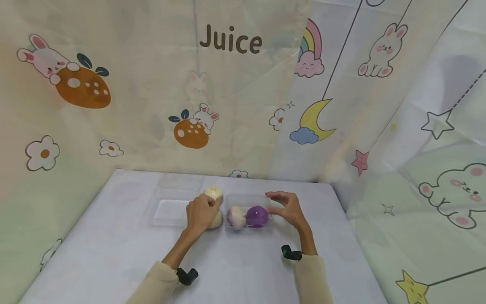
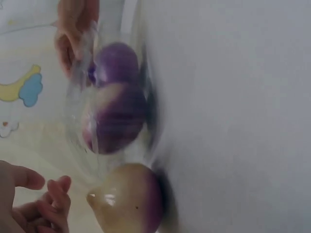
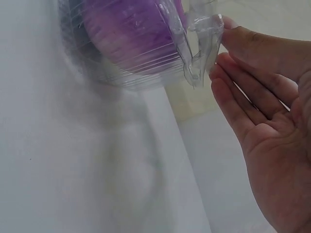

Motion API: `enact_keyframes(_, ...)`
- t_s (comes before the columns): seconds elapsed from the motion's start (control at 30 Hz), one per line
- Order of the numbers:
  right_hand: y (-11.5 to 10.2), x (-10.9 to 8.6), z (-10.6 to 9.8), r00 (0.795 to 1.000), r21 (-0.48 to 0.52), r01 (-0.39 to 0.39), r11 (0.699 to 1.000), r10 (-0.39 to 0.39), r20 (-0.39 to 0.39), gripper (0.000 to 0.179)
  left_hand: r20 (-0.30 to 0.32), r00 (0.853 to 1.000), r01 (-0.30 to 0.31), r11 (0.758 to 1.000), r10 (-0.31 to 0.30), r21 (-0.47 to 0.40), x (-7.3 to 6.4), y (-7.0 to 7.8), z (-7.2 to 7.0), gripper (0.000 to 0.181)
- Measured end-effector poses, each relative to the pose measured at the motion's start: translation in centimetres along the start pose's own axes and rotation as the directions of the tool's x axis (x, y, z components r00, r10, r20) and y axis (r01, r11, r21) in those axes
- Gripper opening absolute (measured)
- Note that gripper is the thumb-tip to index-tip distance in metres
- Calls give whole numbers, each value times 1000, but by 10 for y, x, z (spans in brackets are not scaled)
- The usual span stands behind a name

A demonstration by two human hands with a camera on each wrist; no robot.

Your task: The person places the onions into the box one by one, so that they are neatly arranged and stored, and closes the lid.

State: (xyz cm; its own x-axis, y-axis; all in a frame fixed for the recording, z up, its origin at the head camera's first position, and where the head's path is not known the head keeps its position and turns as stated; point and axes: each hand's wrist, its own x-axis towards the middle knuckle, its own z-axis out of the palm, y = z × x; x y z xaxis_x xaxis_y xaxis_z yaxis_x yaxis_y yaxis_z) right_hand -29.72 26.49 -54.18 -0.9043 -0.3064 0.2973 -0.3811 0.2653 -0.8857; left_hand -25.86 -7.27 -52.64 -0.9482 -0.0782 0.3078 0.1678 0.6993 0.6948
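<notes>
A clear plastic clamshell box holds a deep purple, turnip-like vegetable and a cream-and-purple one side by side. My right hand pinches the box's rim at its right side between thumb and fingers. Left of the box, two more cream bulbs stand on the table, a far one and a near one partly behind my hand. Over them hovers my left hand, fingers loosely bent; the left wrist view shows a gap between thumb and fingers and a purple-based bulb just beyond.
A second clear plastic box lies with its lid folded back, left of the bulbs. The white tabletop extends toward me. A printed cloth curtain hangs behind the table's back edge.
</notes>
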Motion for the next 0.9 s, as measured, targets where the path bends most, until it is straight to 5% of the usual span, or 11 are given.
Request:
enact_keyframes(0.17, 1, -7, -2, 999, -11, 31, 999, -31, -10, 53, 133, 990, 46, 998, -40, -39, -24, 8, -3, 48)
enact_keyframes(0.4, -3, -8, -2, 999, -4, 43, 999, -43, -8, 53, 362, 914, 250, 958, -185, -142, -46, 14, 2, 41)
enact_keyframes(0.53, -5, -8, -1, 999, -13, 49, 999, -49, -10, 52, 394, 894, 334, 904, -214, -266, -54, 14, 9, 39)
enact_keyframes(0.7, -6, -9, 0, 999, -17, 41, 999, -41, -24, 53, 382, 892, 395, 829, -242, -396, -60, 12, 17, 30)
enact_keyframes(0.9, -8, -12, -2, 986, -102, -44, 994, 27, -162, 37, 377, 891, 414, 796, -253, -442, -62, 11, 20, 28)
